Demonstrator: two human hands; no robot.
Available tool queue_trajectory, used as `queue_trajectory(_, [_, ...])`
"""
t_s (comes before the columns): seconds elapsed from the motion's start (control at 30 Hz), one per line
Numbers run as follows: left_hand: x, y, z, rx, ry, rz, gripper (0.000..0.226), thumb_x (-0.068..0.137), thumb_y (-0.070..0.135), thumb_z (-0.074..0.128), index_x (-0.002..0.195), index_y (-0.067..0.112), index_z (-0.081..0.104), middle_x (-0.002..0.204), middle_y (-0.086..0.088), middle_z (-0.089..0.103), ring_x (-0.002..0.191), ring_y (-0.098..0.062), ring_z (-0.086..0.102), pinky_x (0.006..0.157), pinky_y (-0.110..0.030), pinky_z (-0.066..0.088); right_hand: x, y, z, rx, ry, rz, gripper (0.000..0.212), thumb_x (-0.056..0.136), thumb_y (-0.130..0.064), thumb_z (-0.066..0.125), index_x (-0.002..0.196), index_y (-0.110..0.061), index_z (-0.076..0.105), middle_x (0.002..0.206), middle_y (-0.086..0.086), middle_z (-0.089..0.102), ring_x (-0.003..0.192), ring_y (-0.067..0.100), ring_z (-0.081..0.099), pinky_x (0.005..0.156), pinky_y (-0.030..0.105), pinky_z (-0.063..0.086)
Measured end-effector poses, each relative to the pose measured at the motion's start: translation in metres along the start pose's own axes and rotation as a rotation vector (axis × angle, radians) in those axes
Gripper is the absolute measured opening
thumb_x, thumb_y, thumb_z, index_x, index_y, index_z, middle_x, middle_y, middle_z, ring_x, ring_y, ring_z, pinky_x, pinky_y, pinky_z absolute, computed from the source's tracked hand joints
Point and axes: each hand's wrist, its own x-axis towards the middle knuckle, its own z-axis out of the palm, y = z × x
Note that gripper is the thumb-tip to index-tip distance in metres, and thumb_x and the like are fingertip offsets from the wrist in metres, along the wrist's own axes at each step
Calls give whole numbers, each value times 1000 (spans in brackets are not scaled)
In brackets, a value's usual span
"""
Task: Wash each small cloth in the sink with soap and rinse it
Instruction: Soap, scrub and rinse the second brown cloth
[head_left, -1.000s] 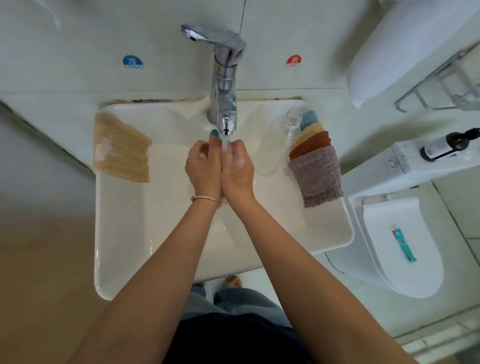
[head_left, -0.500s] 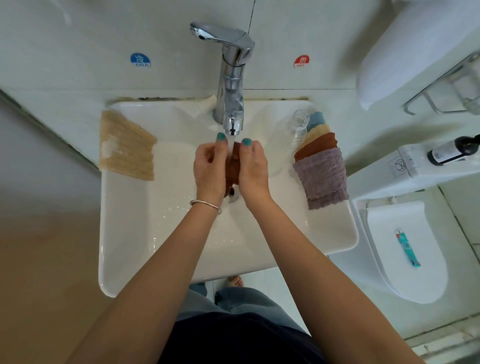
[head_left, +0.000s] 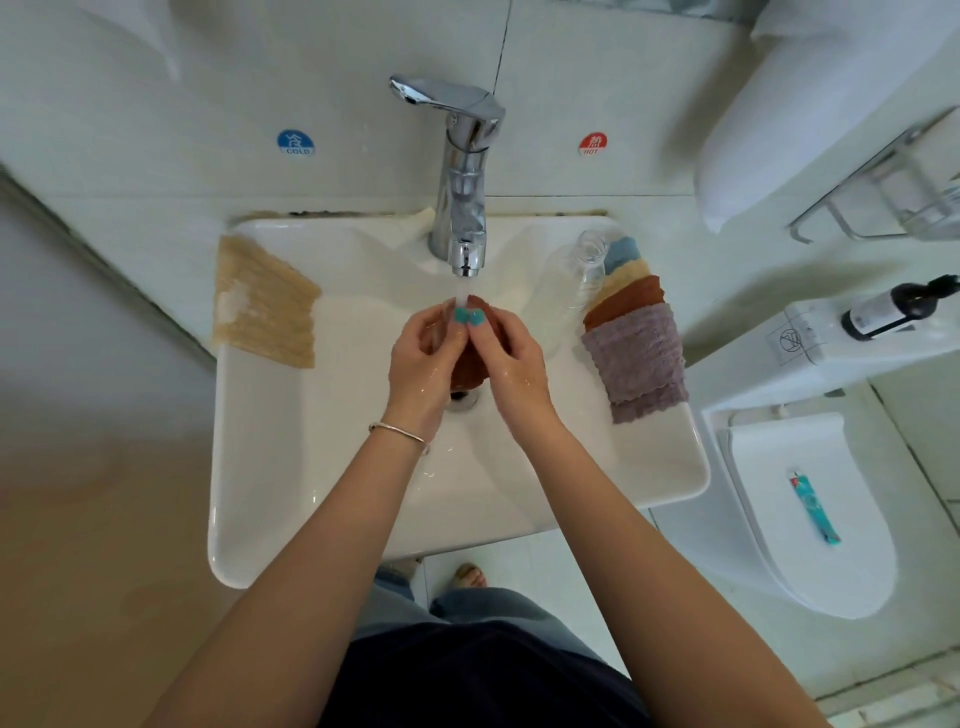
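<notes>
Both hands meet over the middle of the white sink (head_left: 291, 467), directly under the chrome tap (head_left: 465, 208), where a thin stream of water (head_left: 461, 291) runs down onto them. The left hand (head_left: 421, 358) and the right hand (head_left: 511, 358) each have a clenched grip on the same brown cloth (head_left: 467, 364), thumbs pinching its top edge side by side so the 2 teal nails touch. The cloth hangs bunched between the palms, its lower end just above the drain (head_left: 462, 400). Both hands look wet. A thin bracelet (head_left: 400, 434) sits on the left wrist.

On the sink's left rim lies a beige cloth (head_left: 265, 312), spread flat and partly overhanging the edge. On the right rim 4 more cloths overlap in a row: a blue cloth (head_left: 623, 252) farthest back, then a cream cloth (head_left: 628, 275), a rust cloth (head_left: 631, 304), and a mauve cloth (head_left: 641, 358) nearest, draped over the rim. A clear plastic bottle (head_left: 566, 280) lies tilted just beside that row, inside the basin.

A dark pump bottle (head_left: 888, 312) lies on the toilet tank (head_left: 810, 353) at the right, and a teal tube (head_left: 813, 506) rests on the closed toilet lid (head_left: 779, 519)
</notes>
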Motion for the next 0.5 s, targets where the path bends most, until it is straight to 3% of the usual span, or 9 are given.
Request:
queue_trajectory(0.07, [0, 4, -6, -63, -60, -9, 27, 94, 27, 61, 114, 9, 66, 118, -15, 67, 110, -26, 64, 91, -38, 54, 3, 2, 3, -156, 12, -47, 28, 92, -43, 59, 111, -24, 66, 106, -1, 68, 103, 15, 62, 89, 34, 53])
queue_trajectory(0.17, [0, 11, -14, -51, -75, 12, 25, 97, 21, 57, 112, 2, 66, 111, -17, 67, 102, -26, 67, 88, -40, 55, 6, 2, 4, -165, 41, -99, 10, 95, -32, 61, 95, -22, 62, 89, -9, 65, 88, 10, 61, 78, 37, 54])
queue_trajectory(0.27, [2, 15, -20, 1, -4, 48, 24, 95, 27, 60, 107, 8, 68, 105, -13, 69, 96, -26, 68, 79, -40, 56, 5, 2, 8, -128, 29, -127, 15, 96, -30, 59, 102, -18, 53, 93, -5, 62, 88, 13, 60, 77, 37, 53])
queue_trajectory(0.37, [5, 18, -15, 213, 36, 150, 21, 99, 36, 52, 94, 22, 66, 90, 2, 70, 83, -10, 66, 72, -27, 54, 5, 6, 15, -227, -41, -111, 18, 98, -43, 44, 113, -34, 42, 95, -10, 62, 88, 18, 64, 78, 44, 54])
queue_trajectory(0.43, [5, 16, -7, 359, 32, 221, 24, 103, 31, 43, 84, 25, 57, 78, 9, 62, 70, -1, 56, 67, -17, 46, 4, 7, 19, -242, -15, -113, 17, 103, -35, 38, 119, -33, 42, 90, -15, 59, 82, 9, 61, 78, 37, 52])
queue_trajectory(0.5, [5, 14, 2, 425, 44, 250, 26, 105, 28, 37, 82, 28, 49, 77, 8, 57, 68, -2, 53, 62, -12, 41, 5, 6, 21, -187, 51, -110, 16, 104, -31, 38, 118, -30, 45, 90, -18, 58, 80, -1, 58, 78, 28, 48])
